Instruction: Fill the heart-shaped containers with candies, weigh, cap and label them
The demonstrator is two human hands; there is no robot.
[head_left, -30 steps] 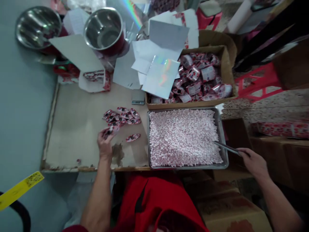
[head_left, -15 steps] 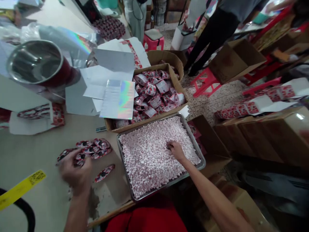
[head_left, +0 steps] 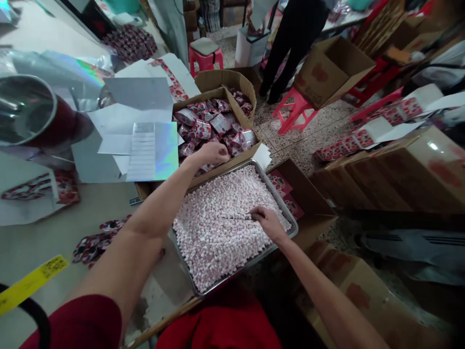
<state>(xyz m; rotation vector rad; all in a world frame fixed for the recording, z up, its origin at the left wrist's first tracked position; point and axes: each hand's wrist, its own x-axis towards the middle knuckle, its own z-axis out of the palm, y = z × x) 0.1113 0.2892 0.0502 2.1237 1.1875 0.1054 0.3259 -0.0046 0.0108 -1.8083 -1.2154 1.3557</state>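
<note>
My left hand point(head_left: 213, 153) reaches over the near part of a cardboard box point(head_left: 203, 180) filled with red-and-white printed packets point(head_left: 203, 129). Its fingers are curled downward, and what they hold, if anything, is hidden. Below the box stands a metal tray point(head_left: 189, 277) heaped with small pale pink-white pellets point(head_left: 218, 242). Within the tray, my right hand point(head_left: 268, 223) is closed on a thin stick-like tool point(head_left: 240, 216) that points left and lies low over the pellets. My left forearm partly covers several red patterned packets point(head_left: 90, 247) on the table.
White sheets and a shiny patterned card point(head_left: 152, 151) lie left of the box. A red metal pot point(head_left: 32, 111) stands at the far left. Cardboard boxes point(head_left: 392, 165) line the right side. A person point(head_left: 286, 43) stands beyond, near a pink stool point(head_left: 295, 110).
My left hand has moved from the packets on the table up and right to the box. My right hand stays in the tray, where the thin tool now shows. The view has shifted.
</note>
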